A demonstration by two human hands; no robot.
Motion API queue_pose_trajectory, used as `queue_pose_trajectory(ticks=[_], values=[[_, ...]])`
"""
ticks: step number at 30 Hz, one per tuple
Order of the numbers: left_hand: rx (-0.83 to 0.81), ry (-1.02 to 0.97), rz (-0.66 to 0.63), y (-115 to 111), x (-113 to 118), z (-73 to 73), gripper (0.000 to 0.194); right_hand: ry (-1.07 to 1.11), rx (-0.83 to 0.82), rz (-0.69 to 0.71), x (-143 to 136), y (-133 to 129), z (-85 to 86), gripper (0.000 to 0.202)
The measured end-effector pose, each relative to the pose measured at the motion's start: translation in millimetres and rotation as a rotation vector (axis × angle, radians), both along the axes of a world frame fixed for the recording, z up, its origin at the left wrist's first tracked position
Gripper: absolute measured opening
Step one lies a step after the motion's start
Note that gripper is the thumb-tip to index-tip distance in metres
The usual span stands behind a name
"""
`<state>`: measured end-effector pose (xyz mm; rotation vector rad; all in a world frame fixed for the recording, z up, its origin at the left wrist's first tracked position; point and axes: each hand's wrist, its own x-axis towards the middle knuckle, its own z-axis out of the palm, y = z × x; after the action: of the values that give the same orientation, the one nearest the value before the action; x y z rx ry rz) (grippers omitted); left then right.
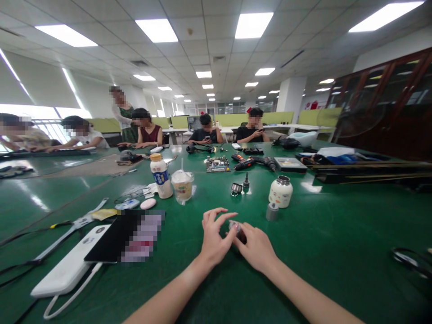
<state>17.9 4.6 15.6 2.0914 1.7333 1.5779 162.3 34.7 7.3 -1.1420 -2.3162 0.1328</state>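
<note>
Both hands meet over the table in front of me. My right hand point(258, 245) is closed around a small round object with a shiny, clear or metallic top point(237, 227); most of it is hidden by fingers. My left hand point(216, 236) has its fingers spread and curved above it, the thumb tip touching the object. Just beyond the right hand stands a cream bottle point(281, 192) with printed faces and an uncovered metal mouth. A grey cap point(272, 211) sits in front of it. Farther off are a small metal cup-shaped part point(236, 188) and a dark drill-chuck-like piece point(246, 182).
On the left are a milk drink bottle point(161, 177), a lidded plastic cup point(182, 185), a white power bank point(72, 263) with a cable, and a dark tablet point(108, 238). A circuit board point(218, 164) and power drill point(256, 162) lie ahead. Several people sit beyond.
</note>
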Motion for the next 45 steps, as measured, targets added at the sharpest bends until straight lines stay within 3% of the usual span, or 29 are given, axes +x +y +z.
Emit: queue_pose_trajectory(ticks=[4,8,11,16,22,29,36,45], values=[[0.006,-0.008,0.031,0.5,1.8,-0.3,0.006,0.001,-0.002,0.005,-0.6,-0.3,0.4,0.022],[0.016,-0.002,0.088,0.2,1.0,1.8,0.007,0.000,-0.007,0.001,-0.9,-1.3,1.1,0.023],[0.017,-0.012,0.221,2.1,-4.5,2.1,0.013,0.002,-0.008,-0.004,-0.9,-2.2,1.7,0.027],[-0.126,0.035,0.338,9.5,-17.1,-7.7,0.010,0.009,-0.009,-0.020,-1.4,-2.1,1.4,0.035],[-0.222,0.091,0.314,11.3,-18.3,-16.4,0.009,0.012,-0.015,-0.021,-2.4,-0.5,-0.7,0.035],[-0.063,0.033,0.315,7.6,-11.4,-4.3,0.008,0.026,-0.021,-0.007,-1.6,-2.7,1.4,0.028],[0.069,0.029,0.146,-1.6,1.8,1.4,0.006,0.015,-0.019,-0.024,-1.2,-2.8,2.3,0.020],[0.049,0.047,0.017,-2.6,-0.3,-0.2,0.015,-0.015,0.017,-0.035,-2.0,-2.5,-0.7,0.021]])
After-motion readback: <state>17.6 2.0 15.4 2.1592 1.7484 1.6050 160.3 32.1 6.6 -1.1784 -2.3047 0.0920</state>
